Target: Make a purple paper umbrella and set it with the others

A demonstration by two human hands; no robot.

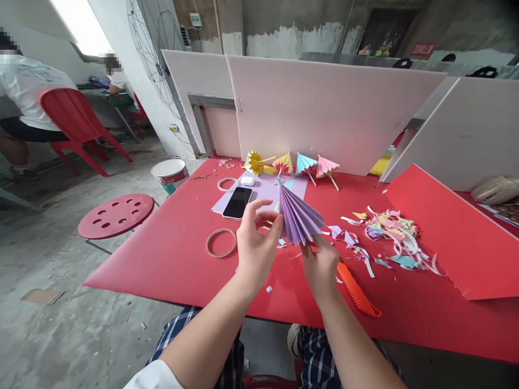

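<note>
A pleated purple paper umbrella (298, 216) with a small light-blue tip is held up above the red table, partly folded and tilted. My right hand (320, 262) grips it from below; what its fingertips hold under the pleats is hidden. At the umbrella's left edge is my left hand (259, 237), its fingers curved and apart, the thumb close to the paper. Directly behind lies a purple sheet (298, 186), carrying a black-screened phone (237, 202) and a white earbud case (248, 181). An orange utility knife (359, 292) lies beside my right wrist.
Several small paper umbrellas (306, 163) stand along the back board (332, 113). Paper scraps (399, 232) are heaped at right, near a red panel (458, 232). Tape rings (221, 243) lie at left. A red stool (116, 216) and bucket (169, 174) stand beside the table (162, 259).
</note>
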